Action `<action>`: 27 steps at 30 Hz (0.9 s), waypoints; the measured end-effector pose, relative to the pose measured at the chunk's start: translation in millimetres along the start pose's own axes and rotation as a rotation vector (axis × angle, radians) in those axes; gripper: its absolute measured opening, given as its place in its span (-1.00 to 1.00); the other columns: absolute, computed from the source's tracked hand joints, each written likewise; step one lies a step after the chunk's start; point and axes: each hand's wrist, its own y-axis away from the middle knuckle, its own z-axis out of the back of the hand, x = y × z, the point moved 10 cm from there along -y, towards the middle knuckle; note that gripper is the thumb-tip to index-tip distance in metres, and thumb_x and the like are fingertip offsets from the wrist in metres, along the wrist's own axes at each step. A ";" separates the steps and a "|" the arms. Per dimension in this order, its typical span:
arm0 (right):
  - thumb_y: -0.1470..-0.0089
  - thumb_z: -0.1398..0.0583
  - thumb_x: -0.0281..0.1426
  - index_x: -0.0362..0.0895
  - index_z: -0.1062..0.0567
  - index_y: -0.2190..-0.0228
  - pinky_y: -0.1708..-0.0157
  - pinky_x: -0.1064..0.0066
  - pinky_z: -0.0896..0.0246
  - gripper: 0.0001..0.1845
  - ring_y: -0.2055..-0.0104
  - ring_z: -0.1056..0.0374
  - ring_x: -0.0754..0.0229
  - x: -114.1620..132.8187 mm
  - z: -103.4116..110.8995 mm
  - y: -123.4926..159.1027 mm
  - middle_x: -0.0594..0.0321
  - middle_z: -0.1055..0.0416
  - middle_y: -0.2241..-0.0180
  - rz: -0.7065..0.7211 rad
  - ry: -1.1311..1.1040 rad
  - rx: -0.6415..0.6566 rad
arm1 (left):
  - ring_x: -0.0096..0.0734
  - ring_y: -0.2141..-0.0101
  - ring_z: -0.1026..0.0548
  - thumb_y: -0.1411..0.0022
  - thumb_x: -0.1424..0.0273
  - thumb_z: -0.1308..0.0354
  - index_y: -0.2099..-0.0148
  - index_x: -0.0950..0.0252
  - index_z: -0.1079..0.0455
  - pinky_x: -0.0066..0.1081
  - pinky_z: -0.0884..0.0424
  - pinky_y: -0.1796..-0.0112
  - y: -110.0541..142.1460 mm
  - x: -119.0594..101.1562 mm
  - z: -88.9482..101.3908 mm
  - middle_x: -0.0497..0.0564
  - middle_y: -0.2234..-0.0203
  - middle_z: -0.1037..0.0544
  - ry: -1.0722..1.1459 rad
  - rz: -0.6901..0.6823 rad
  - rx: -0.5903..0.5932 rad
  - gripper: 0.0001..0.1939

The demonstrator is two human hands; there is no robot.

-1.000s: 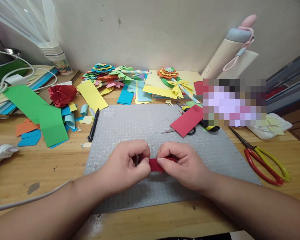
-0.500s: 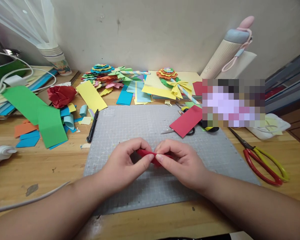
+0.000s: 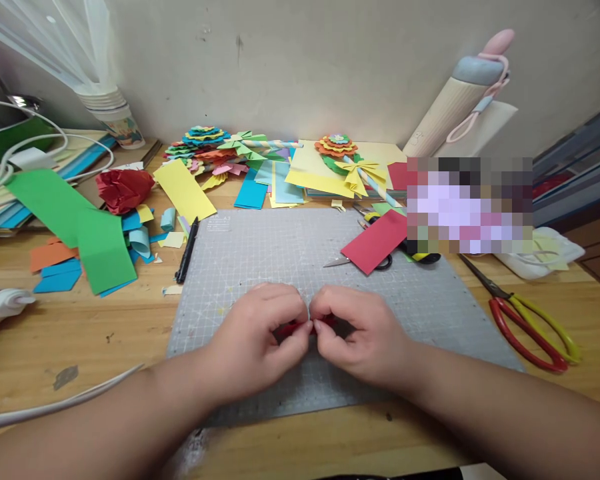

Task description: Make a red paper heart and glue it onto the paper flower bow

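Both my hands pinch a small folded strip of red paper (image 3: 300, 326) over the grey cutting mat (image 3: 275, 253). My left hand (image 3: 260, 337) is closed on its left end. My right hand (image 3: 363, 333) is closed on its right end. Thumbs and forefingers meet at the middle, so most of the strip is hidden and only a thin red edge shows between the fingers. A larger red paper rectangle (image 3: 375, 241) lies on the mat's far right, over a pair of small scissors (image 3: 355, 261).
A black pen (image 3: 187, 251) lies along the mat's left edge. Green paper (image 3: 75, 223), crumpled red paper (image 3: 124, 189) and coloured scraps lie at left. Paper flowers (image 3: 336, 147) sit at the back. Red-and-yellow scissors (image 3: 525, 313) lie at right. A glue gun (image 3: 0, 307) and cable are near left.
The red strip lay flat and showed between my hands; it was then lifted on edge, and now my fingertips have closed together over it, hiding nearly all of it.
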 end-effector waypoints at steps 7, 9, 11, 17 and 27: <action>0.14 -0.07 -0.58 -0.11 -0.26 0.61 0.55 0.44 -0.02 -0.85 0.55 -0.13 0.33 -6.1 18.7 -6.8 0.37 -0.20 0.61 -0.042 0.032 -0.091 | -0.48 0.51 -0.28 -0.20 0.48 -0.03 0.49 0.24 -0.21 -0.41 -0.19 0.42 4.8 7.4 19.8 -0.11 0.59 -0.33 0.097 0.108 -0.145 -0.80; 0.13 -0.08 -0.57 -0.11 -0.27 0.61 0.54 0.43 -0.07 -0.85 0.53 -0.19 0.31 -20.6 27.8 -7.6 0.36 -0.23 0.60 -0.150 -0.024 -0.152 | -0.47 0.49 -0.30 -0.22 0.44 -0.04 0.47 0.24 -0.24 -0.41 -0.21 0.41 6.9 17.7 28.4 -0.11 0.56 -0.36 0.174 0.186 -0.223 -0.81; 0.07 -0.09 -0.54 -0.10 -0.29 0.57 0.52 0.43 -0.16 -0.87 0.52 -0.26 0.29 -37.2 32.8 -5.8 0.36 -0.26 0.60 -0.274 -0.172 -0.213 | -0.45 0.45 -0.33 -0.24 0.39 -0.07 0.43 0.24 -0.31 -0.42 -0.23 0.39 8.8 29.9 34.5 -0.10 0.53 -0.39 0.259 0.268 -0.300 -0.83; -0.11 -0.16 -0.25 -0.11 -0.36 0.22 0.57 0.45 -0.25 -0.77 0.43 -0.39 0.25 -46.2 -3.7 -0.5 0.24 -0.39 0.35 -0.407 -0.614 -0.015 | -0.48 0.45 -0.35 -0.13 0.33 -0.21 0.45 0.26 -0.40 -0.45 -0.27 0.37 8.8 56.0 27.0 -0.10 0.53 -0.43 0.602 0.426 -0.392 -0.85; -0.11 -0.16 -0.33 -0.14 -0.38 0.48 0.60 0.52 -0.10 -0.83 0.59 -0.18 0.38 -45.2 -18.9 1.1 0.36 -0.34 0.56 -0.478 -0.815 0.065 | -0.42 0.43 -0.42 -0.12 0.31 -0.16 0.47 0.28 -0.34 -0.39 -0.34 0.35 3.1 39.1 -12.3 -0.05 0.52 -0.49 0.705 0.435 -0.014 -0.82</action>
